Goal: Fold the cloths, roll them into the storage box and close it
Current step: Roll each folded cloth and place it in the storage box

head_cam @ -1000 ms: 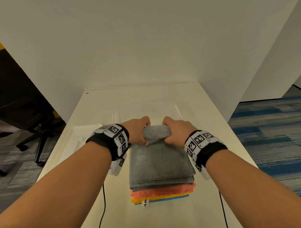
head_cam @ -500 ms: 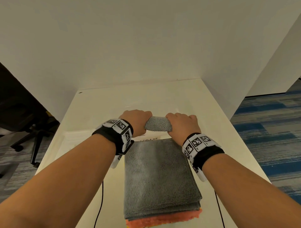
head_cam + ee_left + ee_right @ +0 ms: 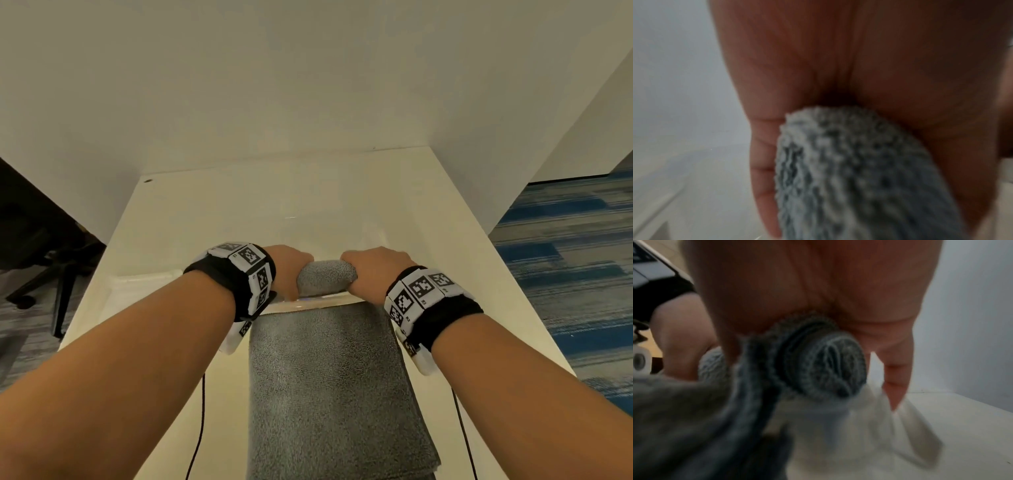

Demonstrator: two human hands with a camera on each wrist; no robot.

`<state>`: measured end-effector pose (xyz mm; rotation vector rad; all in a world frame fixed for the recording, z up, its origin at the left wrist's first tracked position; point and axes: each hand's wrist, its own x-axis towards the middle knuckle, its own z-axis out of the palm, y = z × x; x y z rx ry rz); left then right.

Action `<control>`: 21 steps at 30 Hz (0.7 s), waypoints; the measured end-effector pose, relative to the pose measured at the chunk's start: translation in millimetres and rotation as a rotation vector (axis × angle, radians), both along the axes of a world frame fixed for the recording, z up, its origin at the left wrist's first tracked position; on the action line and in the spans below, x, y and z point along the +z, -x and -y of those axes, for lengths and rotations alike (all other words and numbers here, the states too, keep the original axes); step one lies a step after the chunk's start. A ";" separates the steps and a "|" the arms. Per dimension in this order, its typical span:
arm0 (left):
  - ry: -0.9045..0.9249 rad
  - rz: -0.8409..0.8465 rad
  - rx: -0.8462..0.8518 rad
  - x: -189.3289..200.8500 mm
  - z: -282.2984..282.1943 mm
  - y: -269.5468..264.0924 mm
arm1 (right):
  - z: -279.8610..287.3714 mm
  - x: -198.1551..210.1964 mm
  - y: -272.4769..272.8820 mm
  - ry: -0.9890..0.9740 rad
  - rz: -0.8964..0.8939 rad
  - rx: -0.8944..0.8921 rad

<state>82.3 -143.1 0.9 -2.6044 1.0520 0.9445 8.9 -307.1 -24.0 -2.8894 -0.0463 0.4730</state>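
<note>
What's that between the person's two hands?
A rolled-up grey cloth. The left hand grips one end and the right hand the other; the head view shows it best.

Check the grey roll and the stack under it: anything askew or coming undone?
Nothing stands out. Left hand and right hand grip the ends of the rolled grey cloth, whose coil looks tight from the right wrist. The folded grey cloth beneath lies flat.

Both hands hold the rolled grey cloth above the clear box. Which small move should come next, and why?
Probably lower the rolled grey cloth into the clear storage box. The left hand and right hand each grip one end of it, the roll looks tight, and it sits just past the box's near rim, above the folded stack.
</note>
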 end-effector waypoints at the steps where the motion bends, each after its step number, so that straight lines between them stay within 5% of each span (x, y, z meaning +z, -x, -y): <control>1: -0.031 -0.050 -0.018 0.3 1.1 1.1 | -0.7 1.0 0.0 -0.030 -0.063 0.026; 6: -0.098 -0.254 -0.023 -1.3 4.6 1.4 | 0.0 -1.7 1.4 -0.082 -0.200 0.038; 12: -0.119 -0.285 0.101 4.3 13.3 -0.7 | 8.2 -9.6 0.2 -0.027 -0.123 -0.045; 21: -0.070 -0.240 -0.002 8.5 37.2 -29.6 | 12.4 -14.5 -4.2 -0.028 -0.079 -0.101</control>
